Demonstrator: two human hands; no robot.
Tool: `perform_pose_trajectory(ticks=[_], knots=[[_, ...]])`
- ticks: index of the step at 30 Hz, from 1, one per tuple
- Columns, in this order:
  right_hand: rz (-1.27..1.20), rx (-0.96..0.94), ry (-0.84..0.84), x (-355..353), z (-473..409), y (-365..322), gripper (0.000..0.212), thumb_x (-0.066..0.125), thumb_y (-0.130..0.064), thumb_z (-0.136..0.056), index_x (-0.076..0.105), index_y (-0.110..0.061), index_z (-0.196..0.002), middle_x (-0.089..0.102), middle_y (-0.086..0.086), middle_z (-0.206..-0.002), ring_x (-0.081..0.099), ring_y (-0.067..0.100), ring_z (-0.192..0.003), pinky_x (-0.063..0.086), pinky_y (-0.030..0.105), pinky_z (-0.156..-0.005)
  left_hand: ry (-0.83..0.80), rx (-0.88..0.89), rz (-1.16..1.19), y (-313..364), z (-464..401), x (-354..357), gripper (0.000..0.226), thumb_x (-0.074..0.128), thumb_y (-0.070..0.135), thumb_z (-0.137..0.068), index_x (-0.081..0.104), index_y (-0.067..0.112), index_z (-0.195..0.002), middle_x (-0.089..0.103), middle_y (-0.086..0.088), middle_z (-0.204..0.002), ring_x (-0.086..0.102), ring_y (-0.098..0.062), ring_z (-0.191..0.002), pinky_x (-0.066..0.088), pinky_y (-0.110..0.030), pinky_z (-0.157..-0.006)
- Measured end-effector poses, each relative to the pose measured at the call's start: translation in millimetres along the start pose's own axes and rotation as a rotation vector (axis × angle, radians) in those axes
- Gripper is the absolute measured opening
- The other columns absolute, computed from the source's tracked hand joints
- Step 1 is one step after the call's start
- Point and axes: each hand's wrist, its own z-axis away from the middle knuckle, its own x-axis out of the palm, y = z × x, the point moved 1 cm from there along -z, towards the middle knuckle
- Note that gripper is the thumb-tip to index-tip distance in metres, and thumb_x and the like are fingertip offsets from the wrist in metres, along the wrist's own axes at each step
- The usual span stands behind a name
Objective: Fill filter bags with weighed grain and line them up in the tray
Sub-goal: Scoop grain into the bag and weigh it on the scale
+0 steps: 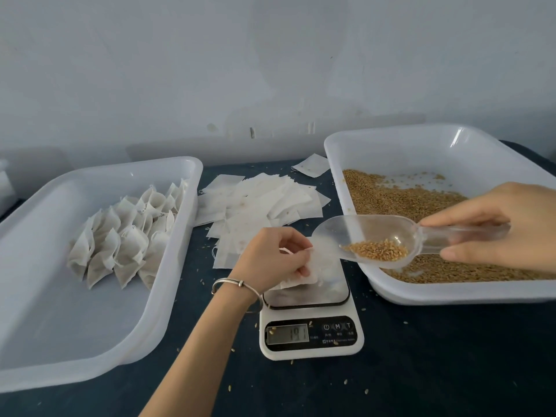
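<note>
My left hand (275, 257) pinches a white filter bag (323, 261) and holds it over the steel plate of a small kitchen scale (310, 332). My right hand (499, 227) grips the handle of a clear plastic scoop (361, 233), whose bowl carries a small heap of grain (377, 250) beside the bag. The scale's display reads roughly 19. Several filled bags (126, 233) stand in rows in the left white tray (90, 341). The right white tray (421, 291) holds loose grain (400, 197).
A fanned pile of empty flat filter bags (261, 203) lies on the dark table (421, 356) between the trays, with one stray bag (313, 165) near the wall. Loose grains are scattered over the table. A pale wall closes the back.
</note>
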Motion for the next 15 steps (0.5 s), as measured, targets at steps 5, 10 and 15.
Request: perform_pose_trajectory(ticks=[5, 10, 15], knots=[[0.093, 0.017, -0.02, -9, -5, -15, 0.051, 0.065, -0.056, -0.06, 0.033, -0.089, -0.082, 0.041, -0.062, -0.071, 0.052, -0.022, -0.071, 0.027, 0.009, -0.06, 0.091, 0.058, -0.108, 11, 1, -6, 0.011, 0.058, 0.009, -0.084, 0.059, 0.016, -0.075, 0.065, 0.004, -0.053, 0.058, -0.007, -0.043, 0.044, -0.021, -0.048], [0.116, -0.02, -0.002, -17, -11, -30, 0.054, 0.07, -0.052, -0.065, 0.032, -0.089, -0.074, 0.037, -0.063, -0.065, 0.047, -0.022, -0.069, 0.029, 0.007, -0.061, 0.076, 0.058, -0.045, 12, 5, -14, 0.013, 0.054, 0.006, -0.085, 0.056, 0.014, -0.075, 0.064, 0.002, -0.052, 0.055, -0.011, -0.04, 0.039, -0.016, -0.043], [0.102, -0.007, -0.021, -23, -15, -42, 0.053, 0.069, -0.052, -0.066, 0.032, -0.087, -0.079, 0.045, -0.058, -0.076, 0.056, -0.011, -0.075, 0.041, 0.013, -0.065, 0.037, 0.058, 0.067, 13, 6, -15, 0.015, 0.051, 0.001, -0.087, 0.054, 0.01, -0.075, 0.063, -0.001, -0.05, 0.051, -0.014, -0.039, 0.04, -0.019, -0.042]])
